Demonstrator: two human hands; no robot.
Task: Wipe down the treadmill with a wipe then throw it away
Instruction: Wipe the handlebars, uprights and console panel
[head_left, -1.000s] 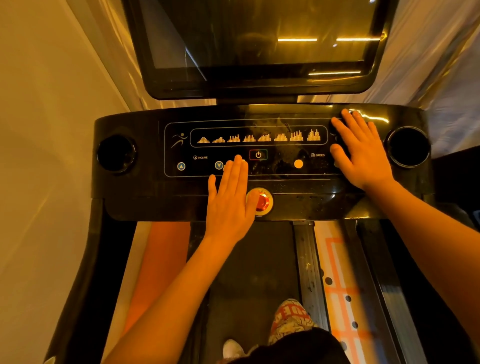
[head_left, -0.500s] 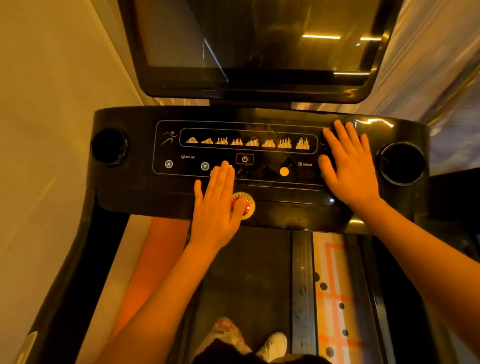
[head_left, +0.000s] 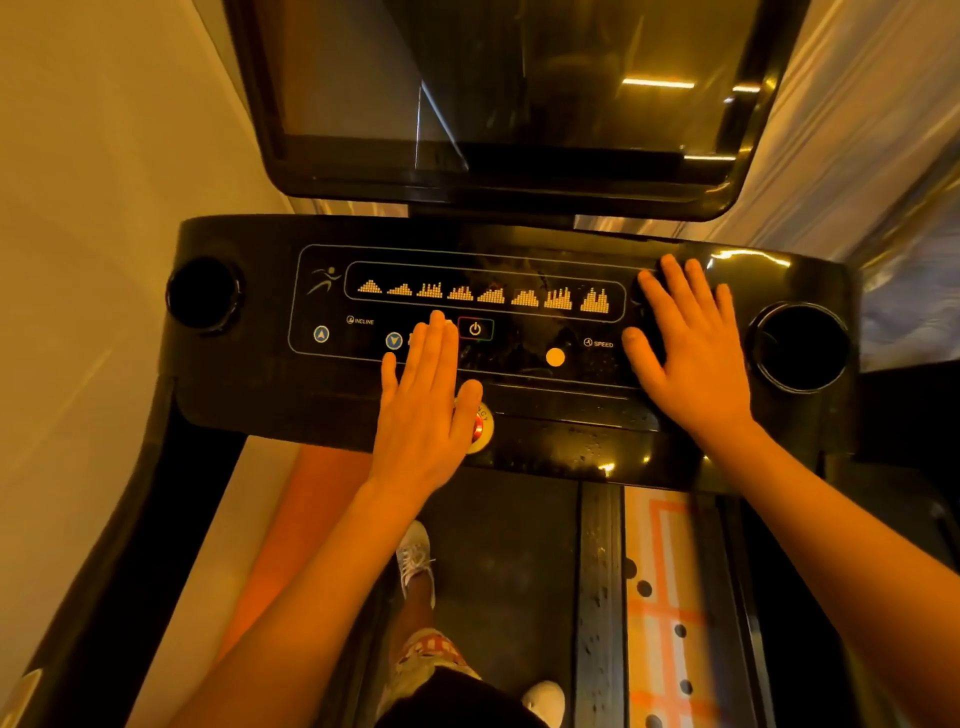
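Observation:
The black treadmill console (head_left: 249, 384) lies across the middle of the view, with lit program icons and incline and speed buttons. My left hand (head_left: 421, 410) lies flat on it with straight fingers, fingertips beside the power button (head_left: 475, 329) and thumb against the red stop button (head_left: 482, 427). A small pale sliver shows at those fingertips; I cannot tell whether it is a wipe. My right hand (head_left: 696, 353) presses flat on the console's right part, just left of a cup holder (head_left: 802, 345). No wipe is plainly visible.
A large dark screen (head_left: 519, 93) rises behind the console. A second cup holder (head_left: 203, 293) sits at the left end. Below are the belt (head_left: 504, 561), my white shoe (head_left: 414, 556) on it, and a side rail (head_left: 600, 597). A wall (head_left: 104, 260) is close on the left.
Both hands keep their places on the console. The view has swung so the console sits lower and tilted, and my feet have shifted on the belt.

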